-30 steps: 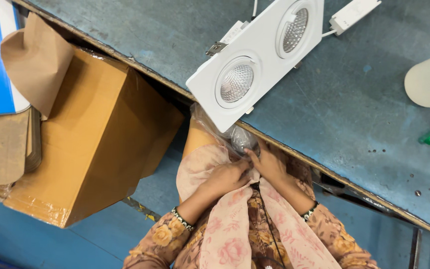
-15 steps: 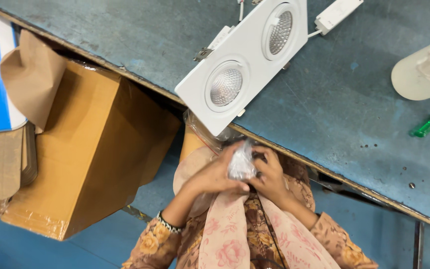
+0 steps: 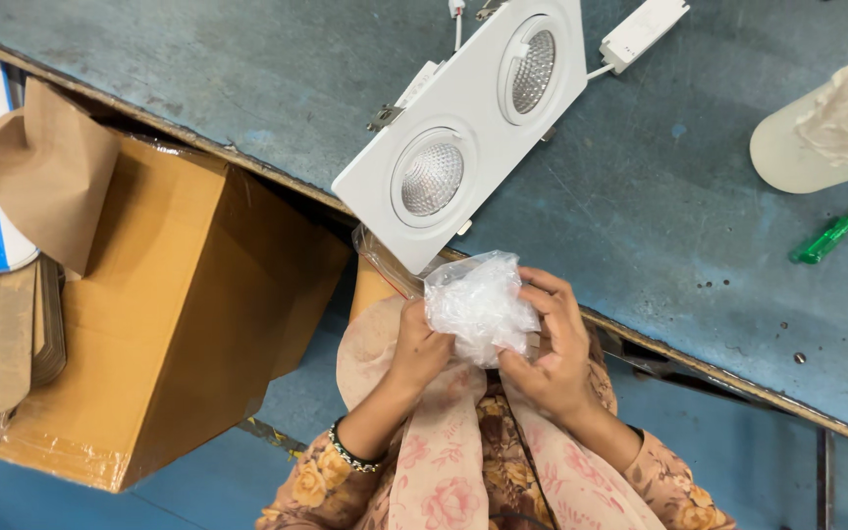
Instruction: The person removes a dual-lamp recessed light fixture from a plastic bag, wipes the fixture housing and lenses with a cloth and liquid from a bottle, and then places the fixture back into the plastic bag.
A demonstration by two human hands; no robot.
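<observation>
While both hands grip it below the desk (image 3: 247, 88) edge, the crumpled clear plastic bag (image 3: 478, 306) sits between them: left hand (image 3: 421, 345) at its eight o'clock, right hand (image 3: 554, 344) at its four o'clock, fingers (image 3: 542, 294) of both curled tight on it. The white twin downlight (image 3: 468, 123) lies just beyond, at twelve o'clock.

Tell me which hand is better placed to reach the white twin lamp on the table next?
Probably the right hand: its fingers lie nearer the table edge and the white twin lamp. The left hand grips the crumpled plastic bag lower, over the lap.
</observation>
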